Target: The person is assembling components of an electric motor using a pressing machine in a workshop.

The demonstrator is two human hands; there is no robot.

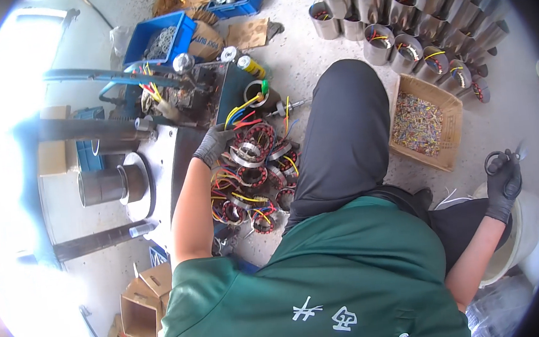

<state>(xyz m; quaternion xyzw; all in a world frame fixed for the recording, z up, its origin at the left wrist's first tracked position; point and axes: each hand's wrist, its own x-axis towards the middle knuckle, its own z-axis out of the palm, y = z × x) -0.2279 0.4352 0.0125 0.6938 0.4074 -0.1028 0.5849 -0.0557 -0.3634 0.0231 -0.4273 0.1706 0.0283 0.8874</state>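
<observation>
while the left hand (215, 144), gloved in grey, reaches into the heap of wound stator cores (252, 176) on the floor, fingers curled down over a core at the heap's upper left edge, not yet lifted clear. right hand (503, 178), in a black glove, held well out to the side, fingers closed around the loop handles of a pair of scissors (503, 158). judged from the layout: a good many done already, going by the rows of steel housings (410, 24) standing at upper right, several with coloured wires showing inside; plenty left too, going by the dozen or so loose cores piled between the press-like machine (131, 179) and the black trouser leg. cardboard tray (427, 121) beside the knee well covered with snipped coloured wire ends, suggesting much trimming behind. blue crates (161, 41) of metal parts beyond the machine, small open cardboard boxes (144, 305) at lower left. cannot tell how many housings already hold a core, nor whether the machine is loaded.
</observation>
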